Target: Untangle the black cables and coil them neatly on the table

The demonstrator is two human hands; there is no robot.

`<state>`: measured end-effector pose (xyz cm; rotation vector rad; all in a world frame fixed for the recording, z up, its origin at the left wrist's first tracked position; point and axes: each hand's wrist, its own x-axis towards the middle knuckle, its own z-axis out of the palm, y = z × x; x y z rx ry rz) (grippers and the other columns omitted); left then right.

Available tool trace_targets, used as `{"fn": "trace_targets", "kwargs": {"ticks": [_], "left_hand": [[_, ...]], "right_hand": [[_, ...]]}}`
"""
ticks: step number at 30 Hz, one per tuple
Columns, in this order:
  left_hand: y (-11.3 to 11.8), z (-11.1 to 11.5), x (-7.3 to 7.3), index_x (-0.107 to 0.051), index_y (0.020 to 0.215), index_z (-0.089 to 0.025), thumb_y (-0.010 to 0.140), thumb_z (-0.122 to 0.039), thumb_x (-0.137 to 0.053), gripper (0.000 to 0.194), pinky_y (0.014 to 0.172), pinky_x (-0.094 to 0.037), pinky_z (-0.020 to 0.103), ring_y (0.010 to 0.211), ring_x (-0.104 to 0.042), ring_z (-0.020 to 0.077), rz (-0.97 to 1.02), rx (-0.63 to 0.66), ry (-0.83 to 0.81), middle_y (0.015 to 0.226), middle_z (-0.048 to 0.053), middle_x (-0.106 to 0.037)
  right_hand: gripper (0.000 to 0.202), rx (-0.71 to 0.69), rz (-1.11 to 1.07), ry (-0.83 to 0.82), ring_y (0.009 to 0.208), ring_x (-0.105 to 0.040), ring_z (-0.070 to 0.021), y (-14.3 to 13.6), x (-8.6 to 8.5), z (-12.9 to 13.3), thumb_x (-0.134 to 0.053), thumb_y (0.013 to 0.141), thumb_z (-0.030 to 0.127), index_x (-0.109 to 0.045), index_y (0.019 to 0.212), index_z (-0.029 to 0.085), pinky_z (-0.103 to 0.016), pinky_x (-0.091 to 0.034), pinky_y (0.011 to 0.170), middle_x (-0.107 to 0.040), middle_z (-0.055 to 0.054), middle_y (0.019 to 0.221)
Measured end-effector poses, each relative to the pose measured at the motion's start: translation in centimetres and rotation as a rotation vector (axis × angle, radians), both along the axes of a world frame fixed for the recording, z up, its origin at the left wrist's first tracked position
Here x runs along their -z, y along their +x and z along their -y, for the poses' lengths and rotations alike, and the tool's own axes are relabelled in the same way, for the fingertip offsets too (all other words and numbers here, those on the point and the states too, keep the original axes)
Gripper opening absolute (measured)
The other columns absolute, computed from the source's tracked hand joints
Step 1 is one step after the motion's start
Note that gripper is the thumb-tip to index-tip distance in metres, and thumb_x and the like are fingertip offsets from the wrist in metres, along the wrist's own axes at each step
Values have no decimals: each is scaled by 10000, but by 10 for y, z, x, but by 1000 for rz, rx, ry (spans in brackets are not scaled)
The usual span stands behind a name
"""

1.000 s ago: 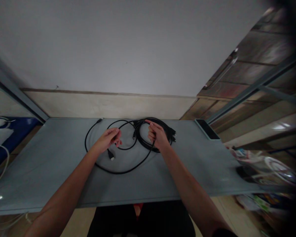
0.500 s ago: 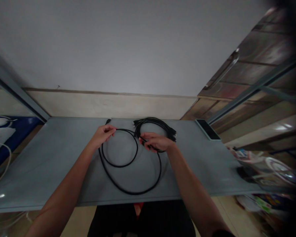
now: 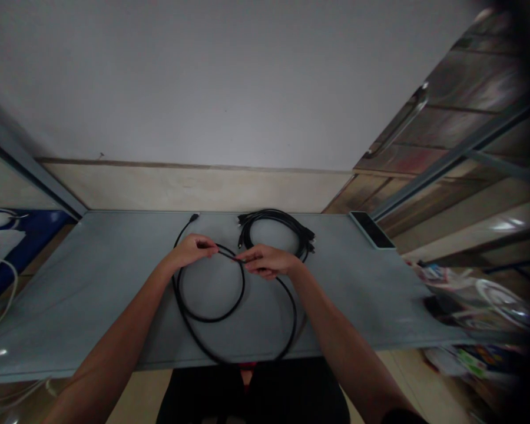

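While both hands [image 3: 198, 248] [image 3: 267, 261] pinch black cable [image 3: 227, 255], background packaging [image 3: 471, 360] looks blurred.

A phone [image 3: 371, 230] on the grey table [image 3: 106, 259] near its back right corner, a pale wall [image 3: 225, 76] behind.

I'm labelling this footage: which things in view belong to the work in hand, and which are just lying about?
In the work:
- left hand and right hand, both holding the loose black cable
- coiled black cables, probably

Lying about:
- phone-like device
- white cable at far left
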<state>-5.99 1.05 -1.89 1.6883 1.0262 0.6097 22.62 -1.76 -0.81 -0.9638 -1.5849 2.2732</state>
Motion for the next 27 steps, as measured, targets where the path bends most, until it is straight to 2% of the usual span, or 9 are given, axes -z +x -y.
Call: {"fn": "trace_targets", "kwargs": {"ticks": [2, 5, 9, 12, 14, 16, 19, 23, 27], "left_hand": [[-1, 0, -1, -743, 843, -153, 772, -430, -735, 286, 573, -426, 245, 642, -572, 139, 3, -56, -35, 700, 29, -655], [-2, 1, -1, -714, 1015, -139, 753, -444, -766, 405, 466, -319, 211, 531, -459, 84, 103, -91, -188, 683, -7, -583], [-6, 4, -3, -653, 1113, -151, 749, -392, -794, 459, 470, -307, 199, 518, -392, 52, 352, -84, -362, 696, -38, -501], [-13, 5, -5, -601, 1235, -203, 806, -375, -748, 485, 456, -273, 186, 515, -370, 49, 383, -15, -487, 719, -38, -490], [-17, 4, -5, -584, 1281, -218, 830, -376, -720, 497, 433, -206, 175, 476, -312, 40, 348, 1, -511, 678, -48, -466], [-21, 2, -5, -605, 1265, -197, 829, -387, -714, 488, 419, -145, 174, 445, -252, 30, 306, -19, -495, 632, -59, -435], [-23, 0, -3, -647, 1218, -156, 807, -412, -725, 490, 409, -120, 182, 433, -234, 29, 208, -18, -481, 619, -55, -428], [-19, 0, -2, -696, 1173, -138, 817, -437, -690, 465, 411, -152, 190, 450, -302, 48, 41, 39, -394, 629, -34, -459], [-11, -1, -4, -733, 1105, -154, 825, -394, -674, 373, 467, -296, 200, 548, -471, 99, -77, 67, -194, 638, 3, -565]], "right_hand": [[573, 169, -77, 86, 414, -279, -34, -6, 0, 0, -721, 825, 338, -588, 1363, 192, -164, -205, 369, -419, 97, 586], [417, 433, -134, 181, 401, -220, -36, -11, 1, -5, -701, 820, 327, -694, 1196, 147, -181, -164, 368, -323, 109, 524], [362, 798, -281, 273, 388, -175, -40, -3, -1, -14, -699, 770, 279, -721, 1103, 138, -207, -156, 364, -269, 115, 513], [397, 911, -340, 293, 391, -196, -34, 5, -2, -18, -694, 755, 275, -708, 1133, 154, -205, -169, 378, -310, 106, 540], [381, 854, -274, 277, 390, -202, -38, 9, -3, -18, -660, 772, 286, -715, 1121, 146, -209, -159, 372, -336, 96, 543], [375, 711, -136, 257, 390, -212, -42, 9, -4, -17, -625, 788, 280, -723, 1120, 134, -211, -142, 364, -368, 84, 541], [444, 470, 39, 299, 409, -262, -41, 3, -3, -12, -616, 820, 274, -688, 1243, 162, -198, -171, 378, -429, 70, 579], [433, 187, 173, 396, 421, -297, -42, -8, 1, -6, -626, 867, 345, -692, 1254, 162, -185, -204, 394, -391, 80, 553], [408, -8, 165, 245, 396, -307, -38, -12, 3, -1, -665, 843, 355, -681, 1195, 150, -179, -207, 365, -449, 80, 576]]}}
